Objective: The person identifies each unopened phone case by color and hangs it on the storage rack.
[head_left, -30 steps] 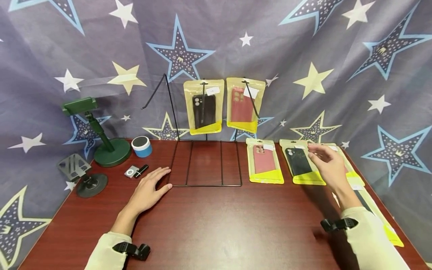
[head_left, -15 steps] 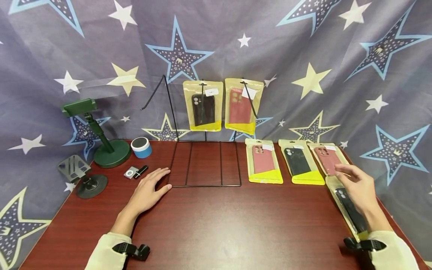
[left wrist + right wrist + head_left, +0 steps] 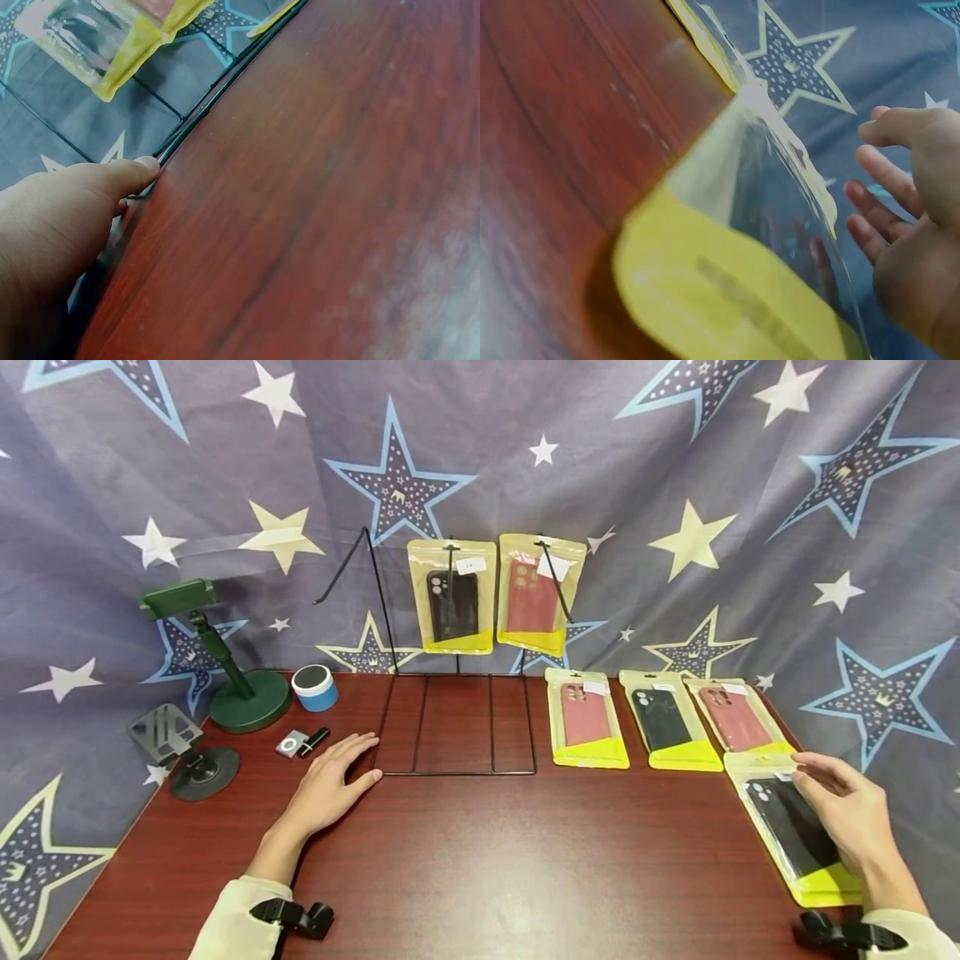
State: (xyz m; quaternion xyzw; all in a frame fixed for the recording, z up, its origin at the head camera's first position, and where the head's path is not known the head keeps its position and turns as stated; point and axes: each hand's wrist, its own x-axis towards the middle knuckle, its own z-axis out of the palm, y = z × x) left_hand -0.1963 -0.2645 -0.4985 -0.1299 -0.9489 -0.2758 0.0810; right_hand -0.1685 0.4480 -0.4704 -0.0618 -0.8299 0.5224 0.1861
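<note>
My left hand lies at the left front corner of the black wire rack, fingers extended. Its thumb touches the base wire in the left wrist view. My right hand hovers over the right edge of a bagged black phone case at the table's right side. Its loosely bent fingers hold nothing, and in the right wrist view they stand apart from the bag. On the rack's hooks hang a bagged black phone case and a bagged pink one.
Bagged pink, dark and pink phone cases lie in a row right of the rack. At left stand a green phone stand, a grey stand, a blue-and-white round speaker and small gadgets.
My right hand has moved right and toward me, from above the row of bags to the nearest bagged black phone case. My left hand has stayed at the rack.
</note>
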